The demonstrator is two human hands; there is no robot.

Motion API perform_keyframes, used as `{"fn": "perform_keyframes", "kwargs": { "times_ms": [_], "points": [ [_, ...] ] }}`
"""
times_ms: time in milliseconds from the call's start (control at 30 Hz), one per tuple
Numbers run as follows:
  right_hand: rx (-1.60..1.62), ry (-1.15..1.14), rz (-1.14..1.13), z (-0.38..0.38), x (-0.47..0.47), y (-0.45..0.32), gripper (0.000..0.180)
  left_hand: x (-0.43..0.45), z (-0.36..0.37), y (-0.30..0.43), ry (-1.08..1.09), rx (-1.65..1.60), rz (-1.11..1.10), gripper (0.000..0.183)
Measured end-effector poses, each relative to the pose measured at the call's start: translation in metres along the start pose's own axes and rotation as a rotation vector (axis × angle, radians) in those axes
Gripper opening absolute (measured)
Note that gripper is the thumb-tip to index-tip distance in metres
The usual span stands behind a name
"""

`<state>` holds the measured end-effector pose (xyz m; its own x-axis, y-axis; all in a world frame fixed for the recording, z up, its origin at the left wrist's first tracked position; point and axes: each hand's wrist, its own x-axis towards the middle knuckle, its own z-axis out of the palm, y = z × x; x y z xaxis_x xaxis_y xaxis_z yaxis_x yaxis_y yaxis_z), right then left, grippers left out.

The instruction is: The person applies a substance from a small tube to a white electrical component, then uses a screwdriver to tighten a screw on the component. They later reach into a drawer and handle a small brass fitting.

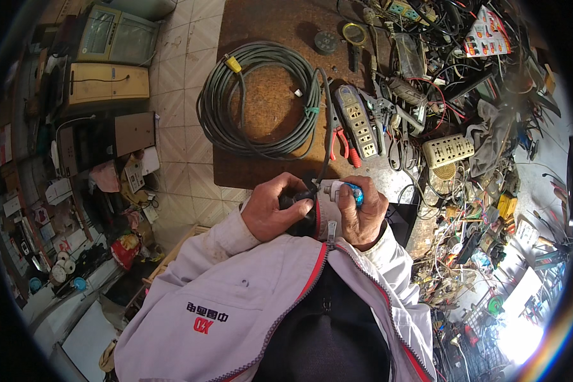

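Close to the front of the jacket, my left hand (278, 206) has its fingers closed around a dark, rounded piece (298, 210) at the end of a grey cable. My right hand (363, 210) grips a small tool or device with a blue translucent body (355, 193); its exact kind is unclear. The cable (326, 129) runs down to my hands from a large coil of grey cable (210, 119) lying on the wooden table (272, 179). A yellow plug or connector (233, 63) lies on the coil, and a green tie (311, 110) binds its right side.
Right of the coil lie red-handled pliers (339, 141), a power strip (358, 122), wire strippers (381, 107) and a cream socket block (448, 150). Tangled wires and parts cover the right side. A magnifying glass (355, 34) lies near the back. Cabinets (109, 81) stand at left.
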<state>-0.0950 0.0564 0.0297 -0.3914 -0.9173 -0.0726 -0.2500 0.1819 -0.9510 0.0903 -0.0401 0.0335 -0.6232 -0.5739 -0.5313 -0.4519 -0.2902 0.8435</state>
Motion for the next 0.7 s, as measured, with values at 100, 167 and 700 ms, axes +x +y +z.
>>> {"fn": "perform_keyframes", "kwargs": {
  "times_ms": [100, 167, 700],
  "points": [
    [-0.071, -0.026, -0.085, -0.002, 0.005, -0.002, 0.016, 0.000, 0.001, -0.001, -0.005, -0.007, -0.011, 0.038],
    [-0.090, -0.023, -0.108, -0.001, 0.008, -0.004, 0.016, 0.001, 0.001, -0.002, -0.004, 0.024, 0.013, 0.039],
    [-0.024, -0.143, 0.015, -0.010, 0.006, -0.004, 0.017, 0.001, 0.001, 0.001, 0.054, 0.086, 0.104, 0.039]
  ]
}}
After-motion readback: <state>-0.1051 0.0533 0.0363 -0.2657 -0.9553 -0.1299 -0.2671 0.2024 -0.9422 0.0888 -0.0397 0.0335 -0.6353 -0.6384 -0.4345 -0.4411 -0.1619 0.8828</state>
